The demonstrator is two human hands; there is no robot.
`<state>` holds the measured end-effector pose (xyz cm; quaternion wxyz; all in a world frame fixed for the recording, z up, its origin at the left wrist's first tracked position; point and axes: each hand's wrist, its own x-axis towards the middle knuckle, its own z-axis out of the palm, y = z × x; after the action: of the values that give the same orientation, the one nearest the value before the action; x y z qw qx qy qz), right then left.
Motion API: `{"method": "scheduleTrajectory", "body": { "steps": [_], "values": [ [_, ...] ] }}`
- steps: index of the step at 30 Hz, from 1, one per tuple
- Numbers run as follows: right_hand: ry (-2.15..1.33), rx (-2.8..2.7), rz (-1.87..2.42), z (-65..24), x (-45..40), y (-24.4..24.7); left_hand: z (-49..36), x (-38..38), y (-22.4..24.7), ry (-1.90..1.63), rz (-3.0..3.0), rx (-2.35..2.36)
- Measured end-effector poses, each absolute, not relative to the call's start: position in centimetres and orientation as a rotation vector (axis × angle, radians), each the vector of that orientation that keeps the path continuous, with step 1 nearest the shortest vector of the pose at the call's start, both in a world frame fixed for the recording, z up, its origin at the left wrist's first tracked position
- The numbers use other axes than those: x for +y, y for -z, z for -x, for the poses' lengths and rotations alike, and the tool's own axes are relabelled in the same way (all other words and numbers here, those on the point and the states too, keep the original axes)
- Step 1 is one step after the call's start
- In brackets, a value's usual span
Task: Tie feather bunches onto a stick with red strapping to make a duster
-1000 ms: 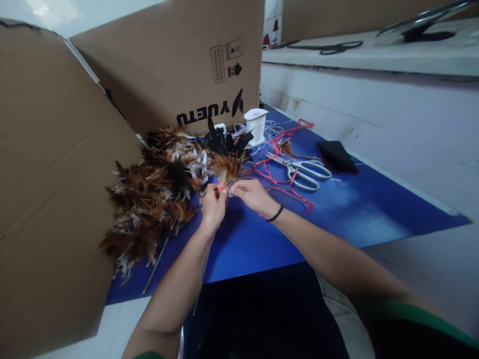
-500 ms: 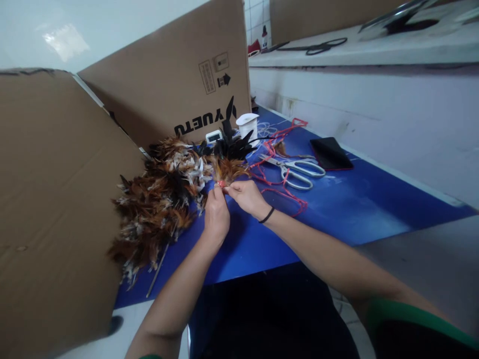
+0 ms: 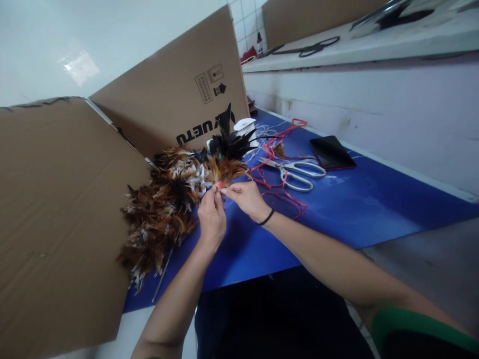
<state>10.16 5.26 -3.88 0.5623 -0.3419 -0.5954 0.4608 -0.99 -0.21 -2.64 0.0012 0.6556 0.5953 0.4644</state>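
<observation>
A bundle of brown and black feathers [image 3: 229, 167] points away from me, its base wrapped in red plastic string [image 3: 220, 185]. My left hand [image 3: 212, 217] is closed in a pinch at the bundle's base, just below the wrap. My right hand [image 3: 245, 197], with a black band at the wrist, pinches at the right side of the wrap, on the red string; the fingertips hide the exact hold. Loose red string [image 3: 295, 203] trails over the table to the right. A large pile of brown, black and white feathers [image 3: 160, 214] lies left of my hands.
Scissors [image 3: 299, 173] and a dark tablet-like device [image 3: 332, 152] lie on the blue table [image 3: 337, 214] to the right. Behind the bundle stands a white spool [image 3: 245, 124]. Cardboard panels [image 3: 164, 85] wall off the left and back. A thin stick [image 3: 161, 276] lies near the front edge.
My left hand has turned slightly and shifted a little left, its fingers now straighter. The right hand keeps its pinch at the wrap. The whole view has tilted slightly.
</observation>
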Motion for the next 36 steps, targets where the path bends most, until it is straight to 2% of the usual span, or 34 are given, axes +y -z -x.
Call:
{"method": "scheduleTrajectory", "body": {
  "steps": [8,14,23,29,36],
  "values": [
    [-1.090,-1.418,0.811,-10.4,5.5,3.9,1.3,0.5,1.3,-1.646,-1.302,1.411],
    [-1.162,-1.368,0.778,-10.5,5.4,3.7,1.8,0.9,-0.4,-1.517,-1.003,1.304],
    [-1.100,-1.451,0.853,-10.2,5.3,3.9,1.4,1.3,0.9,-1.635,-1.275,1.528],
    [-1.269,-1.265,0.874,-10.0,4.9,3.2,0.6,0.6,1.6,-1.680,-1.543,1.669],
    [-1.209,-1.218,0.842,-10.2,4.2,2.5,-0.3,0.0,0.1,-1.764,-1.450,1.581]
  ]
}}
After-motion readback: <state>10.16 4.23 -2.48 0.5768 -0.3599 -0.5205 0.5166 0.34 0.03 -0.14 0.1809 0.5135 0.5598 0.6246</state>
